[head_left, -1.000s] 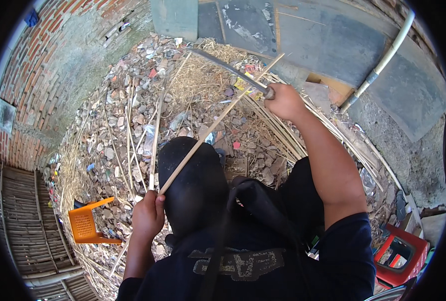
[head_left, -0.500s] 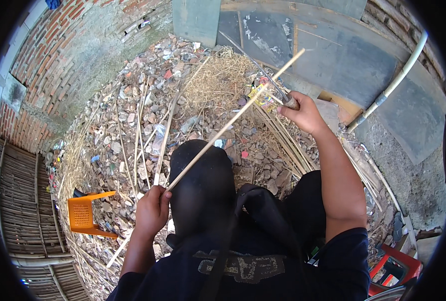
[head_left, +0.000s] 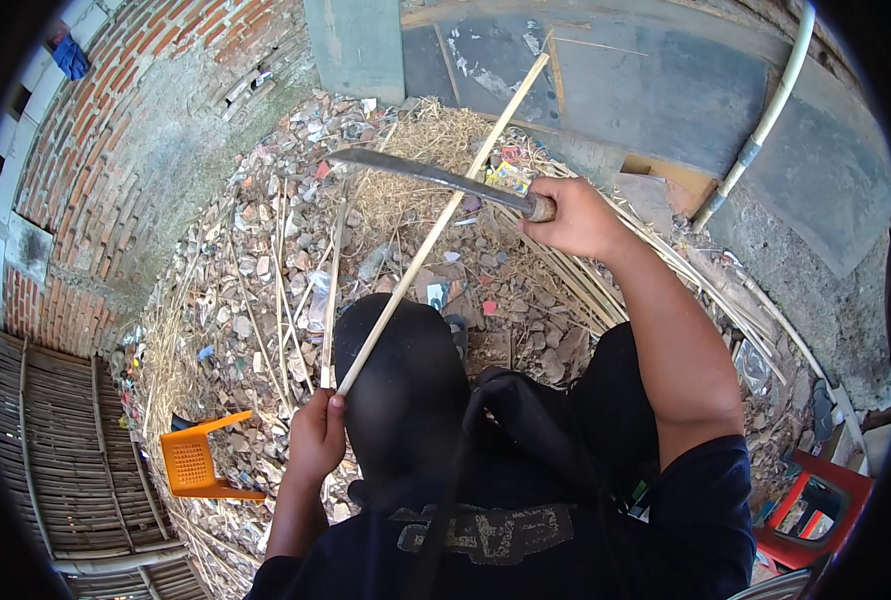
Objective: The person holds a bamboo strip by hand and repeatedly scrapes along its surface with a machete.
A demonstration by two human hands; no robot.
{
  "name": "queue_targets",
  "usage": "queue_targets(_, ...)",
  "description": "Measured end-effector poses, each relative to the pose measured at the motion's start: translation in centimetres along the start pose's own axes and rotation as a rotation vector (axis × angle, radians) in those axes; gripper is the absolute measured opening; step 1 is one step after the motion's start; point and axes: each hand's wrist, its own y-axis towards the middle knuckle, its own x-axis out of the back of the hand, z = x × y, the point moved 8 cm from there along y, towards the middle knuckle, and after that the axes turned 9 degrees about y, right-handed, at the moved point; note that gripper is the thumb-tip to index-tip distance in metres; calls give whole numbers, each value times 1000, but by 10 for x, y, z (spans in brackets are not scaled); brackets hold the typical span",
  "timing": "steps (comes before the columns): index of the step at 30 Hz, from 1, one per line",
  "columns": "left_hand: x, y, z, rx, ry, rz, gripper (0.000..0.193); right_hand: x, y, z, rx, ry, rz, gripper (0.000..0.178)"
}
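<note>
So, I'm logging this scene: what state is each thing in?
Long strip: slanted, gripped near its lower end
Left hand: closed on long strip
Knife: unsheathed, crossing long strip in view; contact unclear
Right hand: closed around knife handle
Straw: loosely heaped
Blue cloth: hanging
Orange stool: unclear whether upright or tipped

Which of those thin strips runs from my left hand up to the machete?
The long pale strip slanting up and right from your left hand, crossing the machete in your right hand. The bundle of strips below lies on rubble.
</note>
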Motion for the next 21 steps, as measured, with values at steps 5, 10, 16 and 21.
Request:
queue_targets(5, -3, 2, 3, 20, -42, 32, 36, -7, 0, 6, 92, -36, -5, 28)
queue_targets(10, -6, -2, 7, 12, -52, 99, 37, -17, -5, 17, 123, -83, 45, 31)
queue_targets(16, -5, -9, -5, 9, -10, 144, 38, -28, -7, 23, 167, -128, 96, 27)
queue_targets(21, -12, -9, 0, 10, 21, 128, 37, -36, -6, 33, 214, -245, 118, 26)
